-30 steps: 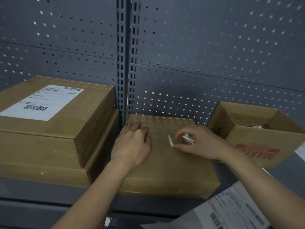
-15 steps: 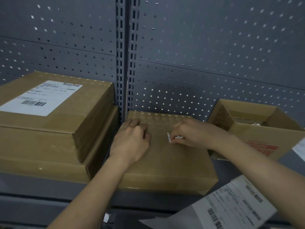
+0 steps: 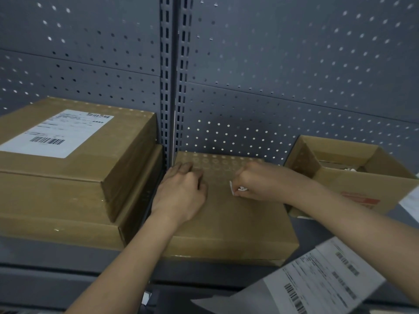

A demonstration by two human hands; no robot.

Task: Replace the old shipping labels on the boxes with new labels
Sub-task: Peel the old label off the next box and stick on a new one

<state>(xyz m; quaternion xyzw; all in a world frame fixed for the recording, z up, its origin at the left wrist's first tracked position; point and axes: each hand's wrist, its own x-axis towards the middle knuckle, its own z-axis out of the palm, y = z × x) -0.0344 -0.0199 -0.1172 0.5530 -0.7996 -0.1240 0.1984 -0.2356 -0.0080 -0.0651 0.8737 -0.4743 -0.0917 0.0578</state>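
Far left: two stacked brown cardboard boxes [image 3: 74, 200] are sitting untouched on the grey metal shelf [image 3: 56, 257], and the top one is carrying a white barcode shipping label [image 3: 56, 132].

Left hand [image 3: 181, 191] is staying put, fingers spread flat, pressing down the near-left area of the flat brown cardboard box [image 3: 226, 225] in the middle of the shelf.

What's changing: the small white label scrap [image 3: 238, 189] is getting balled up. A second ago it was showing loosely between the fingers; now the right hand [image 3: 260, 184] is curling tighter and pinching it against the box top, with one sliver still standing up just left of the hand.

Reading: the middle box's top is showing bare cardboard, so old-label removal there looks to be finishing.

Right: the open brown cardboard carton [image 3: 353, 177] is holding what look like white scraps, so it's the likely dump spot. The white printed label sheet [image 3: 322, 284] at lower right is waiting, probably the next pick.
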